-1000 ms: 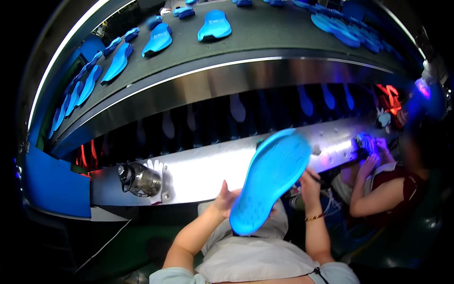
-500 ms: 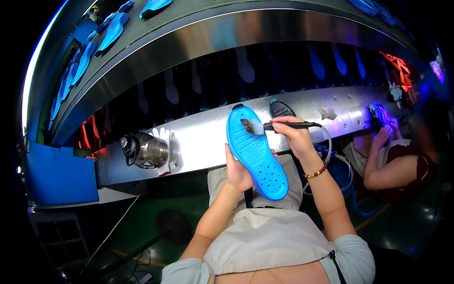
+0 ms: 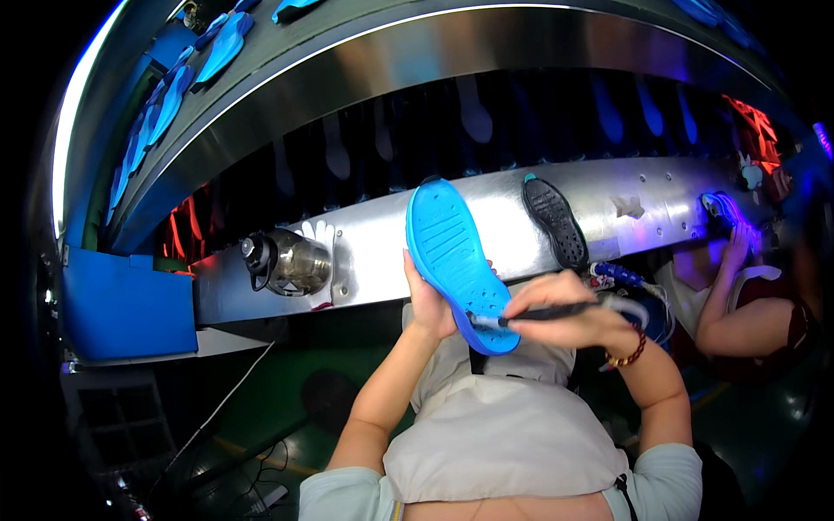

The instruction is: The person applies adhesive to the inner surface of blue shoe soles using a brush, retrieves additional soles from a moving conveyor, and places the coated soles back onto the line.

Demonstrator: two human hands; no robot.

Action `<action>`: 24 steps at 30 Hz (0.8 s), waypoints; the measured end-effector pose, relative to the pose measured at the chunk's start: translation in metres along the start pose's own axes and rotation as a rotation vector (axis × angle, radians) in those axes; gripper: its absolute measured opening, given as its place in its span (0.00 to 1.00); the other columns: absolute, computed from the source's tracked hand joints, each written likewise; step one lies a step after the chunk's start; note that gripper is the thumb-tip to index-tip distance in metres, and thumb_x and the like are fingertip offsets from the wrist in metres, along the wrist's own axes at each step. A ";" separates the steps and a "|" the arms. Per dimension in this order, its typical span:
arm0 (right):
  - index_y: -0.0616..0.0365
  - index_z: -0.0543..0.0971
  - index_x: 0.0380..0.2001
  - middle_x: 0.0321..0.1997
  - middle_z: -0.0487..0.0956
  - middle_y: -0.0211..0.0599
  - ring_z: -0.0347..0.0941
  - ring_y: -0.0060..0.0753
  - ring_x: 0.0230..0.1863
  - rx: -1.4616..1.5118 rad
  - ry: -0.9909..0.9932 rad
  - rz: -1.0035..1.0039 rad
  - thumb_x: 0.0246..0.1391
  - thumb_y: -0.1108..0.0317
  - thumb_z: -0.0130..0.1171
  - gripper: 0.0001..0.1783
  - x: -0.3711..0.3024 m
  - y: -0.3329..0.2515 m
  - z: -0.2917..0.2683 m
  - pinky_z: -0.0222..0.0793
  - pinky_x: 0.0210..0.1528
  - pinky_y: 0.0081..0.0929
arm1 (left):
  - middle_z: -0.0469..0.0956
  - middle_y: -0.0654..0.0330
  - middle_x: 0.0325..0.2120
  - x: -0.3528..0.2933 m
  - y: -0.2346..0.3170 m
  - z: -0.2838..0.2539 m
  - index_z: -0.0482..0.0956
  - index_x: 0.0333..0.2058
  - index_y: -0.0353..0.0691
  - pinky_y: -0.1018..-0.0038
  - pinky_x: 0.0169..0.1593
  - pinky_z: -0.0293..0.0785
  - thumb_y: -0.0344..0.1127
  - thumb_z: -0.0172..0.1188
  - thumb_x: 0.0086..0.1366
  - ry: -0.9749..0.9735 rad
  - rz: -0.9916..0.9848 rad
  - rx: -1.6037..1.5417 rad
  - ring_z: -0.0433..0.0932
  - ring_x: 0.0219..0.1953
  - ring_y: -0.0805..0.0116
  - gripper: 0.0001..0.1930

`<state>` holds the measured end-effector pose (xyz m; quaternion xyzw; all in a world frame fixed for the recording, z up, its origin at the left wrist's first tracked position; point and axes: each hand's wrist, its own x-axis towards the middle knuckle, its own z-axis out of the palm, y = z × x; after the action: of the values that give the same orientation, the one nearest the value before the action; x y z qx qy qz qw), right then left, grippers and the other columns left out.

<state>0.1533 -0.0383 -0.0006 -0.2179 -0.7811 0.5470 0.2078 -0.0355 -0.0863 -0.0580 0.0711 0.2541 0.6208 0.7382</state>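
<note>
Head view, looking down at a person's two bare hands in front of a long, shiny metal conveyor housing (image 3: 382,247). Left hand (image 3: 427,306) grips a bright blue shoe sole (image 3: 456,259) from behind, fingers curled round its lower edge, holding it tilted with the ridged tread facing up. Right hand (image 3: 569,314) pinches a thin dark brush (image 3: 539,314) between thumb and fingers, its tip touching the sole's heel end. A black sole (image 3: 556,222) lies on the housing near its right end. A steel motor (image 3: 287,260) sits toward its left end. Another person's hand (image 3: 738,247) reaches the far right edge.
</note>
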 end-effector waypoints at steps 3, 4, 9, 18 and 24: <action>0.63 0.78 0.27 0.25 0.78 0.35 0.72 0.19 0.27 0.242 0.354 0.035 0.41 0.75 0.58 0.06 0.023 -0.007 -0.014 0.68 0.31 0.16 | 0.71 0.46 0.39 -0.006 -0.007 0.012 0.61 0.50 0.38 0.59 0.46 0.67 0.74 0.19 0.51 -0.124 -0.104 -0.022 0.72 0.40 0.53 0.46; 0.64 0.78 0.28 0.25 0.78 0.35 0.72 0.20 0.26 0.259 0.496 -0.017 0.42 0.76 0.58 0.06 0.032 -0.006 -0.018 0.68 0.29 0.15 | 0.71 0.45 0.39 -0.004 -0.011 0.017 0.60 0.51 0.38 0.59 0.46 0.67 0.74 0.19 0.51 -0.170 -0.131 -0.021 0.72 0.41 0.52 0.46; 0.64 0.78 0.28 0.26 0.78 0.37 0.72 0.19 0.27 0.158 0.171 -0.224 0.39 0.73 0.61 0.09 0.025 -0.012 -0.013 0.68 0.31 0.16 | 0.63 0.52 0.50 0.000 -0.019 0.021 0.55 0.55 0.44 0.59 0.52 0.62 0.72 0.23 0.52 -0.070 -0.002 -0.117 0.66 0.50 0.55 0.43; 0.63 0.79 0.28 0.32 0.78 0.43 0.75 0.36 0.36 0.221 -0.094 -0.234 0.33 0.78 0.62 0.11 0.010 -0.019 -0.033 0.69 0.41 0.28 | 0.69 0.49 0.42 0.008 -0.009 0.036 0.58 0.52 0.43 0.59 0.42 0.70 0.73 0.21 0.51 -0.344 0.130 0.033 0.72 0.40 0.53 0.44; 0.60 0.79 0.29 0.31 0.78 0.37 0.74 0.29 0.35 0.046 0.047 -0.223 0.37 0.74 0.62 0.10 0.011 -0.012 -0.036 0.69 0.40 0.23 | 0.72 0.44 0.31 0.015 -0.005 0.048 0.61 0.46 0.35 0.60 0.37 0.72 0.77 0.14 0.46 -0.083 0.376 0.126 0.74 0.32 0.53 0.50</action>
<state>0.1637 -0.0084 0.0231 -0.1375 -0.7826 0.5331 0.2907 -0.0074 -0.0627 -0.0235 0.1888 0.2439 0.7272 0.6132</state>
